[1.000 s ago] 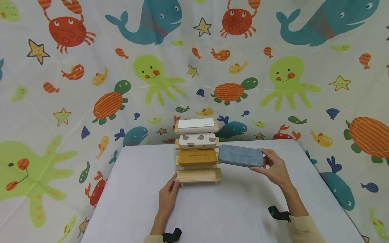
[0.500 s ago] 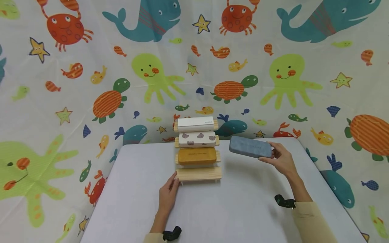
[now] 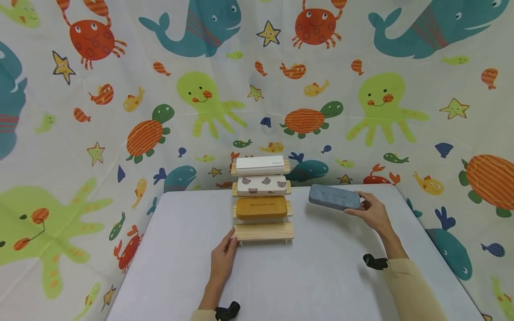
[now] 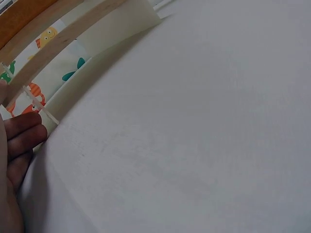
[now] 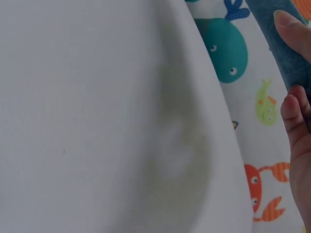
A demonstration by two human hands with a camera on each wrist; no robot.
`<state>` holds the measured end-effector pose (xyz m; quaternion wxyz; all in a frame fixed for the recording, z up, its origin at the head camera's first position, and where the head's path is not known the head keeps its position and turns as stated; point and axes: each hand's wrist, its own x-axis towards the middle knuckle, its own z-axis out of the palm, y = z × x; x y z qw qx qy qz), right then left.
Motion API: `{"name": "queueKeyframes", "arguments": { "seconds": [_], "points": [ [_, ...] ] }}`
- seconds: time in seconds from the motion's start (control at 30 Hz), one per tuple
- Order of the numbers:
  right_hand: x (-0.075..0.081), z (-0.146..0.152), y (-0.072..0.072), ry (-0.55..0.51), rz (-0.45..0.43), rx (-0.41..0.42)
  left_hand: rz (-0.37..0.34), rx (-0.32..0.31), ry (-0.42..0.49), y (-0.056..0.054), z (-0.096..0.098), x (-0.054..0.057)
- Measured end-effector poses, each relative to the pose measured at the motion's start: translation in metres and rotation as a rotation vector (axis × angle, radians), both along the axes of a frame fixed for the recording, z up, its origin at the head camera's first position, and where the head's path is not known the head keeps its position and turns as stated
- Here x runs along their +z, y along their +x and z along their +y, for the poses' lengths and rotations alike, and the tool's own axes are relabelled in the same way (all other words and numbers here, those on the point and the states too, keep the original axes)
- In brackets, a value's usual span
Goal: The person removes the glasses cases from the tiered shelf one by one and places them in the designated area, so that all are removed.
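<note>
In the head view my right hand [image 3: 374, 214] pinches the right end of a blue glasses case [image 3: 334, 197], holding it in the air right of a stepped wooden rack [image 3: 264, 232]. The right wrist view shows my thumb and fingers on the same blue case [image 5: 286, 46]. My left hand [image 3: 222, 258] holds the left end of the rack's bare lowest shelf; in the left wrist view some fingers [image 4: 24, 136] curl beside the shelf. On the shelves above lie a mustard glasses case [image 3: 262, 207], a white one with bear prints [image 3: 262, 185] and a plain white one [image 3: 259, 165].
The rack stands toward the back of a white-covered table [image 3: 305, 276]. Behind and beside the table hangs a cloth [image 3: 265, 98] printed with sea animals. A black wrist camera [image 3: 375, 262] sits on the right wrist and another [image 3: 227, 311] on the left.
My right hand has moved the blue glasses case to the right, away from the rack's edge. The left hand stays at the lowest shelf, and the rack has not moved.
</note>
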<state>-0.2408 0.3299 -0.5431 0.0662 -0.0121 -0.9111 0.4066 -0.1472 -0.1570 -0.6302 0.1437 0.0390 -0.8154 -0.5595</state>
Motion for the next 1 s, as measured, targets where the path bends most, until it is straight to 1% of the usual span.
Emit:
{"name": "queueKeyframes", "arguments": {
  "seconds": [0.17, 0.33, 0.43, 0.5, 0.6, 0.83, 1.0],
  "points": [
    [-0.017, 0.009, -0.001, 0.032, -0.064, -0.011, 0.006, 0.0, 0.004, 0.003, 0.0, -0.001],
    [-0.031, 0.015, 0.001, 0.025, -0.145, -0.044, 0.011, -0.006, 0.02, 0.004, 0.003, -0.001],
    [-0.036, 0.017, 0.003, 0.013, -0.197, -0.059, 0.014, -0.009, 0.016, 0.004, 0.004, -0.002],
    [-0.038, 0.018, 0.004, 0.004, -0.217, -0.059, 0.015, -0.007, 0.015, 0.004, 0.004, -0.002],
    [-0.041, 0.019, 0.005, -0.005, -0.224, -0.053, 0.015, -0.005, 0.007, 0.003, 0.003, -0.003],
    [-0.048, 0.022, 0.002, -0.009, -0.25, -0.06, 0.04, -0.003, -0.018, 0.001, 0.0, -0.001],
    [-0.049, 0.023, -0.003, -0.019, -0.283, -0.041, 0.02, 0.002, -0.033, -0.001, -0.001, -0.001]
  ]
}}
